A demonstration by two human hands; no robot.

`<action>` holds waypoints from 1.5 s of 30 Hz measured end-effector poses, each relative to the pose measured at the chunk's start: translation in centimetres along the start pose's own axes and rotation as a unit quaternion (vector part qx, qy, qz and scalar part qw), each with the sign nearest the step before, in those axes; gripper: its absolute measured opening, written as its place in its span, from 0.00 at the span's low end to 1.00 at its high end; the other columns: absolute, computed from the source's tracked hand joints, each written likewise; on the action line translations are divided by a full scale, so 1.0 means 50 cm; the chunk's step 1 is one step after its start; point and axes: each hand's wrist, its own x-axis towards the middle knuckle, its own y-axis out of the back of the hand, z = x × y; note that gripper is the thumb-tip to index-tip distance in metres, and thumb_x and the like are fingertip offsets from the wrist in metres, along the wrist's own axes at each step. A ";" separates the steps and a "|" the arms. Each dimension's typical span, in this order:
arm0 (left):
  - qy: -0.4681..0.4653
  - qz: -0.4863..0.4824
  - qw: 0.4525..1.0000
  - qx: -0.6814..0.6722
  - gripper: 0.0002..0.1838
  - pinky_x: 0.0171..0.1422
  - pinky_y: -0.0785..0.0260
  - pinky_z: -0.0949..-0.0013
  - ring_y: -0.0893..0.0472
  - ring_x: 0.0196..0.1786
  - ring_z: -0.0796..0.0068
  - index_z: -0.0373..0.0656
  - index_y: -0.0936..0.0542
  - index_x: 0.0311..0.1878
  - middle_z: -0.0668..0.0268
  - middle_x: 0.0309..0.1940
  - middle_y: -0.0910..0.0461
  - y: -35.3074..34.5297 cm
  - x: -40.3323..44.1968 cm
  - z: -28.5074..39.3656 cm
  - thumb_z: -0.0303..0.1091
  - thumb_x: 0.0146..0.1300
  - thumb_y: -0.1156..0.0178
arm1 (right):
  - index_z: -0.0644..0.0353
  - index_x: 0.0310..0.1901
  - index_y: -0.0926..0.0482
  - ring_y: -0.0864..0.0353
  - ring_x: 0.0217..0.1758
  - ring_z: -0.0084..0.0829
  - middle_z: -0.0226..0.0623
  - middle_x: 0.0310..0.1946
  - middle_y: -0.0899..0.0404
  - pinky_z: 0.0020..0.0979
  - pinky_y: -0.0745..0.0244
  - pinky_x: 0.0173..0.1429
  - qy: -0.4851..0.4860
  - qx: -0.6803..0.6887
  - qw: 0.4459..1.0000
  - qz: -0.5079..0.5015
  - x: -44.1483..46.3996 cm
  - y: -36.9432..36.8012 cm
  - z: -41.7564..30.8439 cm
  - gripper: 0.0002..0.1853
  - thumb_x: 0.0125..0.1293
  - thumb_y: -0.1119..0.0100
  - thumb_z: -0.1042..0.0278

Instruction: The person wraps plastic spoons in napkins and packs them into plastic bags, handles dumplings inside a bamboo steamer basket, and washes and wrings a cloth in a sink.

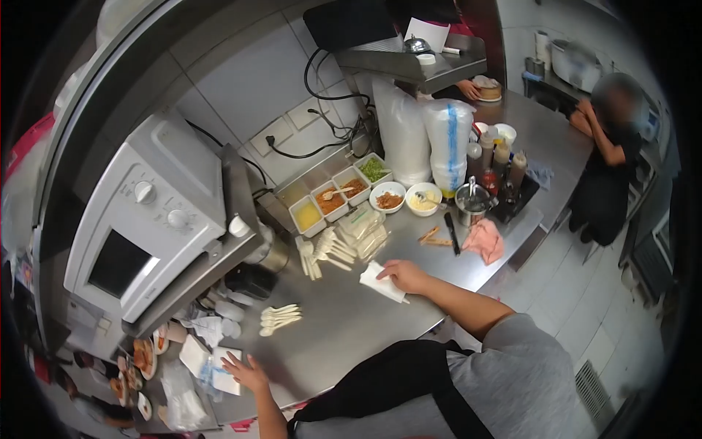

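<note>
My right hand (406,277) is at a folded white paper napkin (384,287) on the steel counter, its fingers closed on the napkin's upper edge. My left hand (247,372) is stretched out at lower left with fingers spread, over the edge of a pack of white napkins (223,374) in clear and blue wrapping. Whether its fingertips touch the pack I cannot tell. Several cream plastic spoons (281,319) lie in a row between my hands. More plastic cutlery (333,251) is fanned out farther back, beside clear plastic packets (363,228).
Food tubs (330,201) and two bowls (387,197) line the wall. Stacked cups (447,146), sauce bottles (502,157), a metal pot (473,201), a black-handled knife (452,234) and a pink cloth (483,242) stand right. A microwave (157,212) overhangs left. A person (607,164) is at far right.
</note>
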 end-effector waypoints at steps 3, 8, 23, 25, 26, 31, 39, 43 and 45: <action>-0.055 0.070 0.995 -0.053 0.37 0.68 0.57 0.37 0.55 0.74 0.45 0.51 0.48 0.72 0.54 0.73 0.56 0.007 -0.116 0.106 0.52 0.64 0.49 | 0.50 0.43 0.18 0.22 0.49 0.47 0.46 0.48 0.23 0.39 0.28 0.55 0.039 0.038 0.997 -0.061 0.016 0.019 0.085 0.24 0.48 0.54 0.84; -0.023 -0.051 0.998 0.018 0.37 0.69 0.57 0.41 0.53 0.73 0.43 0.48 0.46 0.71 0.50 0.72 0.54 -0.020 -0.308 0.301 0.46 0.62 0.45 | 0.49 0.47 0.19 0.23 0.50 0.42 0.38 0.53 0.25 0.35 0.27 0.52 0.022 0.041 0.998 -0.035 -0.004 0.021 0.088 0.23 0.52 0.55 0.83; 0.004 -0.079 0.996 0.047 0.34 0.70 0.57 0.44 0.53 0.74 0.51 0.49 0.41 0.69 0.55 0.72 0.51 -0.016 -0.340 0.408 0.46 0.61 0.45 | 0.62 0.45 0.23 0.31 0.48 0.46 0.44 0.45 0.27 0.38 0.32 0.53 0.127 -0.024 0.990 -0.055 0.024 0.022 0.075 0.15 0.54 0.49 0.76; 0.003 -0.080 0.996 0.047 0.34 0.71 0.57 0.44 0.53 0.74 0.51 0.48 0.41 0.68 0.55 0.72 0.51 -0.015 -0.342 0.407 0.45 0.61 0.45 | 0.62 0.45 0.22 0.31 0.50 0.45 0.44 0.47 0.27 0.38 0.32 0.54 0.119 -0.045 0.988 -0.086 0.044 0.007 0.069 0.14 0.56 0.49 0.74; 0.002 -0.078 0.996 0.045 0.34 0.71 0.57 0.44 0.53 0.74 0.51 0.48 0.41 0.68 0.54 0.71 0.51 -0.017 -0.338 0.405 0.45 0.61 0.44 | 0.61 0.44 0.22 0.32 0.51 0.45 0.44 0.49 0.28 0.38 0.33 0.55 0.114 -0.055 0.986 -0.111 0.057 0.009 0.060 0.13 0.57 0.50 0.73; -0.016 -0.063 0.998 0.023 0.33 0.71 0.57 0.45 0.53 0.73 0.50 0.48 0.40 0.68 0.54 0.72 0.52 -0.019 -0.341 0.394 0.45 0.60 0.44 | 0.57 0.43 0.20 0.33 0.54 0.45 0.44 0.53 0.30 0.41 0.35 0.58 0.103 -0.087 0.990 -0.051 0.069 -0.011 0.041 0.12 0.61 0.50 0.70; -0.045 0.030 0.997 -0.055 0.32 0.71 0.56 0.47 0.52 0.72 0.45 0.47 0.40 0.68 0.49 0.71 0.55 0.007 -0.353 0.389 0.39 0.61 0.43 | 0.56 0.42 0.19 0.28 0.46 0.36 0.39 0.53 0.33 0.32 0.28 0.46 0.184 0.093 0.975 0.087 0.037 0.152 -0.091 0.14 0.52 0.38 0.79; -0.012 0.098 0.985 -0.144 0.31 0.72 0.56 0.49 0.53 0.72 0.46 0.46 0.40 0.68 0.47 0.71 0.58 0.020 -0.386 0.406 0.35 0.61 0.44 | 0.56 0.36 0.18 0.28 0.46 0.32 0.37 0.48 0.31 0.30 0.28 0.46 0.222 0.070 0.960 0.156 -0.031 0.374 -0.098 0.14 0.47 0.40 0.84; -0.010 0.098 0.987 -0.129 0.31 0.72 0.56 0.50 0.55 0.73 0.46 0.46 0.40 0.68 0.47 0.71 0.60 0.043 -0.416 0.437 0.33 0.61 0.45 | 0.55 0.36 0.18 0.27 0.42 0.31 0.37 0.44 0.31 0.28 0.28 0.45 0.227 0.012 0.946 0.231 -0.043 0.506 -0.075 0.15 0.47 0.43 0.87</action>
